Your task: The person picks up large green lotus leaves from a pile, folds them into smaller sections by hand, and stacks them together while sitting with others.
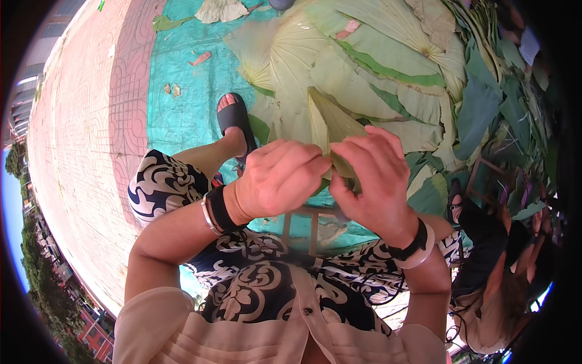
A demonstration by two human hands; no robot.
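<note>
My left hand [284, 177] and my right hand [375, 182] meet at the middle of the view, in front of my lap. Between their fingertips they pinch the near edge of a pale green lotus leaf [334, 120], which rises folded towards the pile beyond. My fingers cover the pinched part. Behind it spreads a heap of large lotus leaves [295, 50], lying overlapped with pale, veined undersides up. Both wrists wear dark bands, and a pale bangle sits on the right one.
A turquoise tarp [182, 113] lies under the leaves, bordering tiled pavement [82, 100] on the left. My sandaled foot [234, 118] rests beside the heap. Darker leaves [479, 100] and long stems [484, 27] crowd the right. Another person [482, 236] sits close by there.
</note>
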